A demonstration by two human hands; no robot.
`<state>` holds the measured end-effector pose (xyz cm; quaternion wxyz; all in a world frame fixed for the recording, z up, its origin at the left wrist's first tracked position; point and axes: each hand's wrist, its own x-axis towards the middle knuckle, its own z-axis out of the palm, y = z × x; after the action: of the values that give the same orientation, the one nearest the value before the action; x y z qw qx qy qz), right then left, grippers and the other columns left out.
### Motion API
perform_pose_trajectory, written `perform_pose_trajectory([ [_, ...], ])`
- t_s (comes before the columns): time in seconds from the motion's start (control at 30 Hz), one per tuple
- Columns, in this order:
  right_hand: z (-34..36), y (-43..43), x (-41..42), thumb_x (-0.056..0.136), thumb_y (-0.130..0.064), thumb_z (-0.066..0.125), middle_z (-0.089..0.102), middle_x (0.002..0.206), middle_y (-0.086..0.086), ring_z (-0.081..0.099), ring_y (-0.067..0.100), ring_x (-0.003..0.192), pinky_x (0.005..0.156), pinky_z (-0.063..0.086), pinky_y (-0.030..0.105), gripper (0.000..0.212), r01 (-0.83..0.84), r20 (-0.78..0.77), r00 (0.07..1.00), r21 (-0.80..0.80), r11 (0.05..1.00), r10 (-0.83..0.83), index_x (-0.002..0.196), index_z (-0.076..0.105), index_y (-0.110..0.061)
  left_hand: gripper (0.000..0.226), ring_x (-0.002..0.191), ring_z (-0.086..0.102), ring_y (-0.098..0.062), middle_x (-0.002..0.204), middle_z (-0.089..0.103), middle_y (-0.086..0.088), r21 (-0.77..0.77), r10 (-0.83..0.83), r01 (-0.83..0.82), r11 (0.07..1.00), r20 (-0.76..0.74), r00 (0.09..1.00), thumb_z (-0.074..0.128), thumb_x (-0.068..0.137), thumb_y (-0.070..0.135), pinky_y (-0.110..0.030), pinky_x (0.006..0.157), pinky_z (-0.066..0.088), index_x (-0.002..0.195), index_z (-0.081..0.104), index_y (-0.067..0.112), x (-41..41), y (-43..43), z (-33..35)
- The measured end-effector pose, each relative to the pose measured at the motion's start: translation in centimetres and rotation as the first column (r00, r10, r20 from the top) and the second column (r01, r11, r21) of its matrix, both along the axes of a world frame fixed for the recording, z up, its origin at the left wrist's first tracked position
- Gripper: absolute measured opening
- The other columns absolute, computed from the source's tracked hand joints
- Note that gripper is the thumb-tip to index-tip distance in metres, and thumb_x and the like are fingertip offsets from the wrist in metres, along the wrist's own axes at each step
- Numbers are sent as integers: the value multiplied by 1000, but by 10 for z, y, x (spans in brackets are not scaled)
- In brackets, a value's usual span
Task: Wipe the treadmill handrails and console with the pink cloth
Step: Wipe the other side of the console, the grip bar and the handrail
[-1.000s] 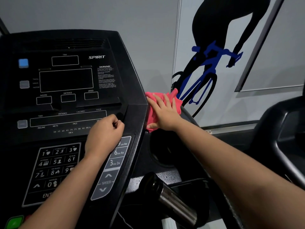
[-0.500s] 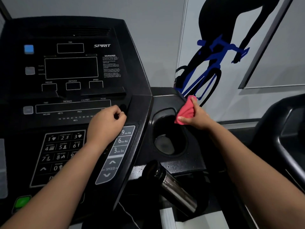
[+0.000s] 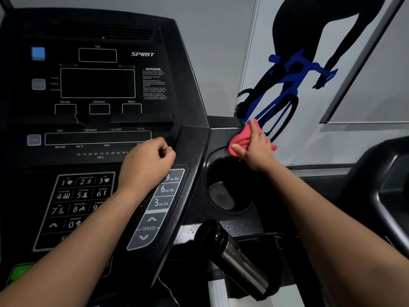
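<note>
The black treadmill console [image 3: 104, 89] fills the left half of the view, with displays and a number keypad. My right hand [image 3: 256, 149] grips the bunched pink cloth [image 3: 240, 141] and presses it on the console's right wing, at the far rim of the round cup holder [image 3: 228, 187]. My left hand [image 3: 146, 165] rests as a loose fist on the console face beside the speed buttons [image 3: 163, 196], holding nothing that I can see. A black and chrome handrail grip [image 3: 232, 249] sticks out below the cup holder.
A grey wall with a cyclist graphic [image 3: 287, 80] stands close behind the console. Another machine's dark frame [image 3: 385, 187] sits at the right edge. A green button [image 3: 20, 271] shows at the bottom left.
My right hand dragged the cloth off the console's right edge, bunched it, and now presses it on the wing by the cup holder. My left hand stayed put.
</note>
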<state>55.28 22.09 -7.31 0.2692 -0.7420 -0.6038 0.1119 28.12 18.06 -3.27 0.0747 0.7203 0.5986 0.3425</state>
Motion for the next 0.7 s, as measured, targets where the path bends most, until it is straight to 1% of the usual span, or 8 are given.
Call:
perform_pose_trajectory([
  [0.1, 11, 12, -17, 79, -57, 64, -3, 159, 7, 1, 42, 142, 111, 6, 61, 103, -116, 177, 978, 4, 993, 113, 151, -5, -32, 23, 58, 49, -11, 58, 52, 3, -21, 10, -10, 1000, 21, 1000, 52, 89, 28, -27, 50, 34, 69, 54, 17, 1, 3, 2],
  [0.23, 11, 18, -50, 73, -57, 68, -12, 159, 5, -17, 40, 142, 108, -7, 64, 112, -303, 375, 883, -9, 953, 284, 151, -6, -27, 23, 58, 49, -10, 57, 52, 4, -34, 21, -20, 999, 31, 999, 52, 89, 28, -26, 50, 32, 68, 54, 17, 1, 2, 2],
  [0.3, 8, 17, -58, 74, -55, 68, -14, 159, 5, -18, 38, 142, 109, -9, 61, 114, -328, 396, 866, -9, 945, 305, 151, -10, -23, 23, 57, 48, -9, 57, 51, 4, -39, 28, -26, 999, 33, 999, 52, 89, 28, -26, 50, 31, 68, 54, 17, 2, 2, 3],
  [0.4, 1, 8, -62, 75, -50, 69, -16, 158, 4, -20, 34, 143, 111, -10, 56, 115, -342, 337, 888, 27, 939, 313, 150, -11, -19, 24, 57, 48, -9, 56, 50, 4, -38, 31, -29, 999, 36, 999, 52, 89, 28, -27, 49, 30, 67, 54, 17, 2, 1, 3],
  [0.47, -8, -1, -66, 75, -42, 73, -10, 159, 2, -16, 31, 144, 113, -8, 53, 112, -350, 262, 912, 91, 932, 316, 152, -5, -18, 24, 57, 48, -10, 56, 50, 4, -35, 32, -30, 999, 30, 999, 52, 89, 27, -27, 49, 31, 68, 54, 17, 1, 1, 2],
  [0.57, -10, -10, -67, 68, -37, 80, 10, 159, -2, 1, 28, 146, 115, 4, 51, 99, -322, 151, 943, 190, 928, 296, 148, 24, -16, 24, 56, 48, -10, 56, 50, 4, -41, 29, -28, 999, 28, 999, 52, 89, 27, -27, 49, 31, 68, 54, 18, 2, 1, 2],
  [0.63, -3, -6, -59, 61, -42, 83, 30, 152, 6, 23, 34, 139, 109, 21, 55, 89, -290, 200, 948, 228, 929, 247, 135, 44, -13, 24, 55, 49, -10, 55, 50, 4, -55, 28, -26, 998, 23, 999, 52, 89, 27, -27, 49, 30, 67, 54, 18, 2, 1, 3],
  [0.7, 4, 2, -52, 56, -54, 80, 40, 137, 14, 35, 35, 124, 100, 29, 51, 82, -207, 257, 956, 239, 949, 144, 122, 54, -13, 25, 55, 49, -11, 55, 50, 4, -63, 27, -25, 998, 31, 999, 53, 89, 28, -27, 48, 30, 67, 54, 18, 1, -1, 4],
])
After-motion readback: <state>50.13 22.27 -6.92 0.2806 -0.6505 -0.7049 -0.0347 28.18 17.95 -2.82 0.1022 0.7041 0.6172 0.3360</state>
